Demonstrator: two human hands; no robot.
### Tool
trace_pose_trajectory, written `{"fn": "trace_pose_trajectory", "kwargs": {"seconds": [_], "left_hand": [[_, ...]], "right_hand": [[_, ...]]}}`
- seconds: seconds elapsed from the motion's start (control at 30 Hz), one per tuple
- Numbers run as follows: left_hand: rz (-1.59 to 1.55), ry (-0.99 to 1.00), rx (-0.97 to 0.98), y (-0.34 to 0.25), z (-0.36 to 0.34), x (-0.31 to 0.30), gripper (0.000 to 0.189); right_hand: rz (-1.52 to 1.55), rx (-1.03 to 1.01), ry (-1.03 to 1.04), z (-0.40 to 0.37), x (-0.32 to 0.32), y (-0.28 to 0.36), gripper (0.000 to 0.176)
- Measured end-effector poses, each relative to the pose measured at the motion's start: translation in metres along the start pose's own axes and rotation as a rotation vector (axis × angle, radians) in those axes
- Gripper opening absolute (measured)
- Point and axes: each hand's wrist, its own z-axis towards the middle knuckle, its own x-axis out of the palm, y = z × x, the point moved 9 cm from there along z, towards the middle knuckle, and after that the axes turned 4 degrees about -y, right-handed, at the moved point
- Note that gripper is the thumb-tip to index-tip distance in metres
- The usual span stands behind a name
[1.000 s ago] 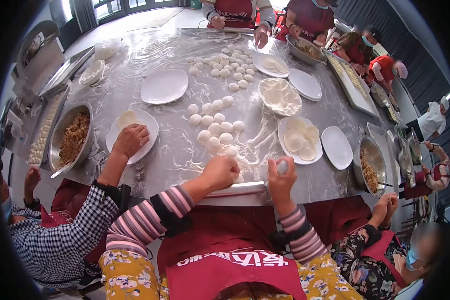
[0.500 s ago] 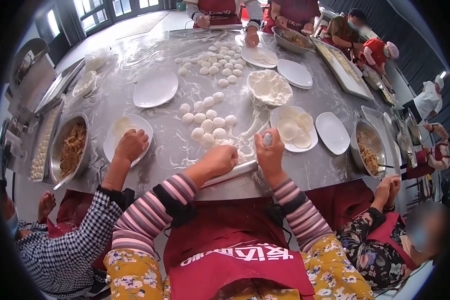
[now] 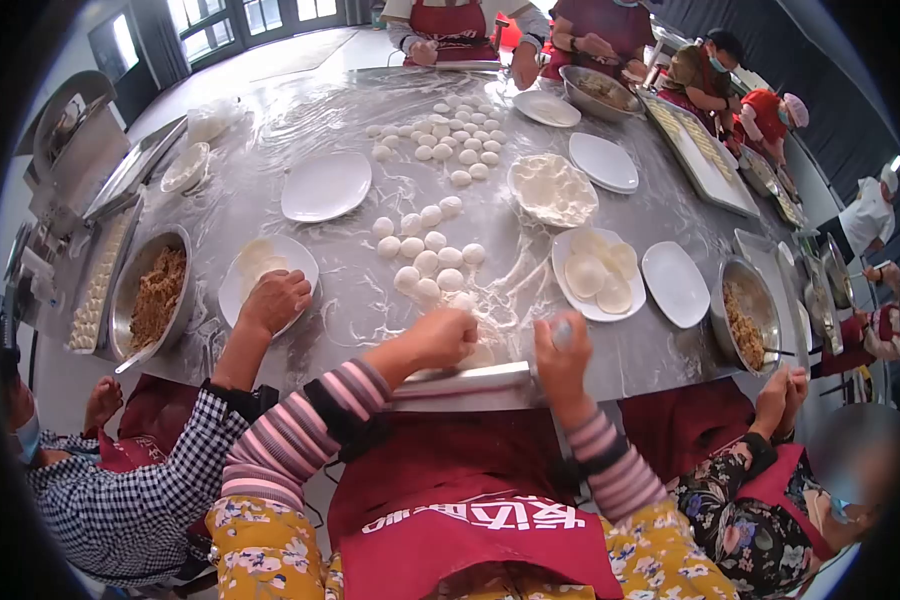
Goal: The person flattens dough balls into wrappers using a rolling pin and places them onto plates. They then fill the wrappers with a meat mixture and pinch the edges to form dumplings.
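Note:
My left hand [image 3: 440, 340] is closed at the near side of the steel table, with what its fingers hold hidden. Partly under it, a thin dough piece [image 3: 477, 355] shows. My right hand [image 3: 563, 360] is wrapped round the grey end of a rolling pin [image 3: 562, 335], blurred by motion. A metal bar [image 3: 460, 384] lies along the table edge below both hands. Small white dough balls [image 3: 435, 241] sit just beyond my left hand. Past my right hand, a white plate [image 3: 622, 311] carries round flat wrappers [image 3: 586, 275].
A flour bowl [image 3: 553, 190], white plates [image 3: 327, 187] and more dough balls [image 3: 460, 130] lie farther off. Filling bowls [image 3: 151, 300] flank both sides. A co-worker's hand [image 3: 275, 300] is over a plate at left; another person [image 3: 785, 400] sits at right.
My right hand has moved slightly right and down, away from my left hand. Across the table, a co-worker's hand has lifted off a plate. The whole view has shifted a little.

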Motion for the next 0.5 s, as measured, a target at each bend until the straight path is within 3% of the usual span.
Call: {"fn": "trace_pose_trajectory", "kwargs": {"seconds": [0.1, 0.17, 0.3, 0.4, 0.43, 0.5], "left_hand": [[-0.148, 0.050, -0.090, 0.008, -0.011, 0.004, 0.012], [-0.127, 0.100, -0.066, -0.002, -0.012, 0.009, 0.011], [0.042, -0.030, -0.129, 0.005, 0.005, -0.002, 0.012], [0.101, 0.062, -0.027, -0.002, -0.001, 0.005, 0.016], [0.088, 0.050, -0.032, 0.002, -0.004, 0.006, 0.016], [-0.066, -0.040, -0.090, 0.007, -0.010, -0.001, 0.015]], "right_hand": [[0.147, 0.239, 0.064, -0.037, -0.015, -0.030, 0.022], [-0.044, -0.084, -0.044, 0.002, -0.003, 0.009, 0.022], [0.089, 0.092, 0.071, 0.032, 0.052, -0.017, 0.023], [0.003, -0.056, -0.024, 0.013, 0.010, 0.002, 0.022], [0.023, 0.033, 0.002, 0.001, -0.006, 0.006, 0.022], [0.026, 0.016, 0.005, -0.012, -0.016, 0.003, 0.022]]}}
